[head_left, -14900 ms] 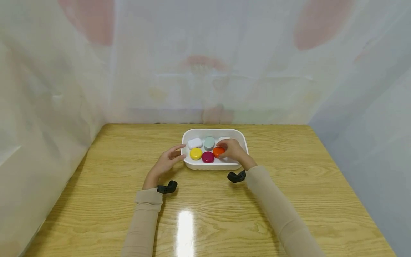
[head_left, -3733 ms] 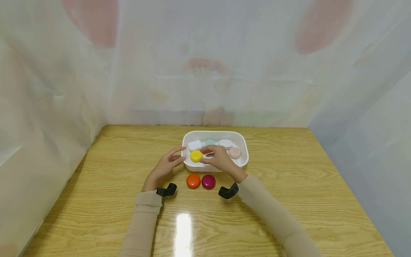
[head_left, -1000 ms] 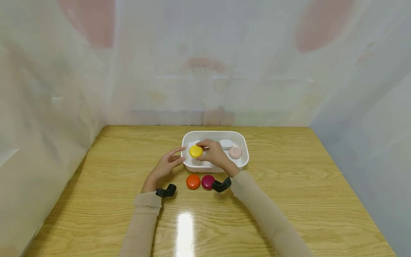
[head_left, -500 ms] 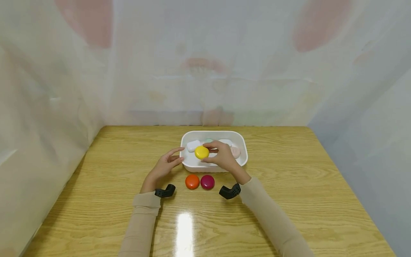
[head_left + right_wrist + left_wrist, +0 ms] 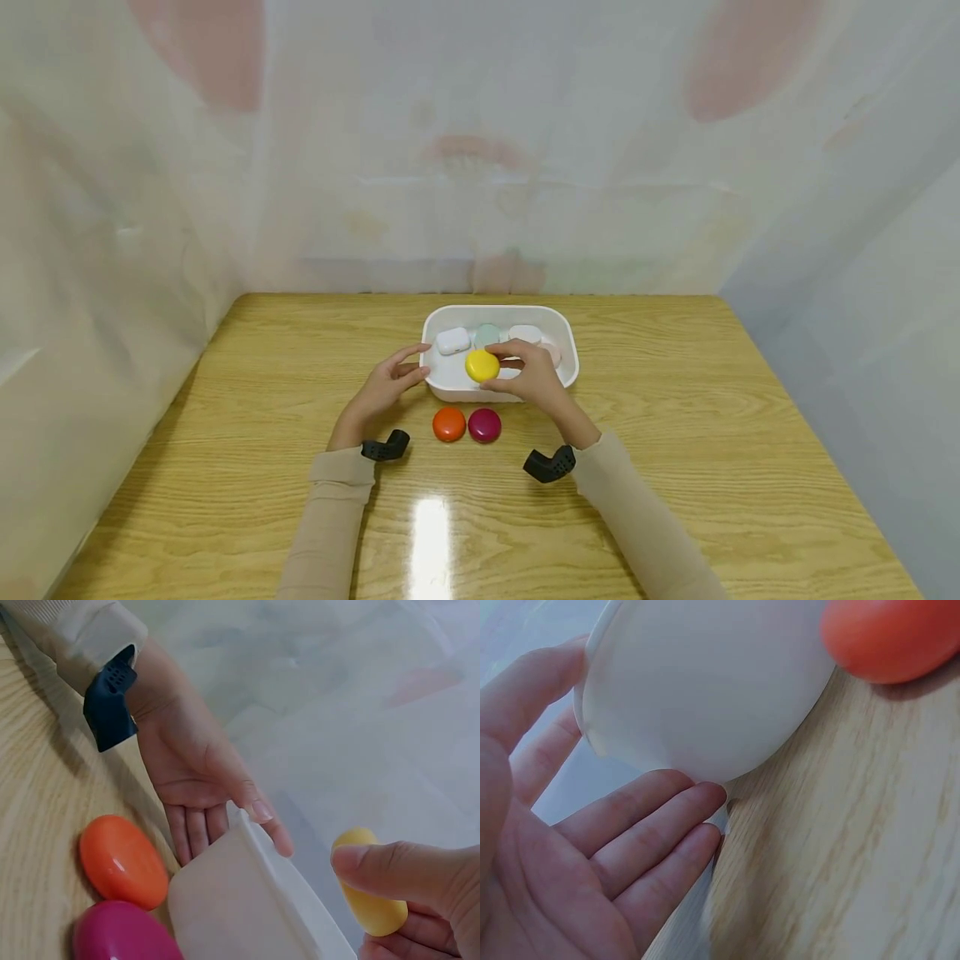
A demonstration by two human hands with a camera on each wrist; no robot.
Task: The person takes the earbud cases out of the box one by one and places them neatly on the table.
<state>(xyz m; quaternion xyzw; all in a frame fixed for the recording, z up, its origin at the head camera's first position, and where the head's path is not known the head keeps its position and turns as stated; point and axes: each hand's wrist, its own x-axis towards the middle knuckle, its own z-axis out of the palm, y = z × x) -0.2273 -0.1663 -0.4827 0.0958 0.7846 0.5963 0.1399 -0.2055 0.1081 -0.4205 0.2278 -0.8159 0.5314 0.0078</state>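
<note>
My right hand point(image 5: 534, 375) pinches a glossy yellow disc point(image 5: 481, 366) between thumb and fingers, over the near side of a white plastic tub point(image 5: 442, 387). In the right wrist view the yellow disc point(image 5: 373, 896) shows edge-on as a thick, rounded shape. My left hand point(image 5: 381, 390) holds the tub's left end. Thumb and index finger lie at the rim, while the other fingers rest against the outer wall point(image 5: 697, 697). Inside the tub are a white rounded case point(image 5: 453, 341), a pale green round piece point(image 5: 487, 335), a white oval piece point(image 5: 525, 333) and a partly hidden pink disc point(image 5: 553, 353).
An orange disc point(image 5: 448, 424) and a magenta disc point(image 5: 484, 425) lie side by side on the wooden table point(image 5: 675, 400), just in front of the tub. Pale sheeting point(image 5: 480, 208) hangs behind the table and along both sides.
The orange and magenta discs went from the tub to the table. Lately my right hand lifted the yellow disc and moved it right and nearer. My left hand stays at the tub's end.
</note>
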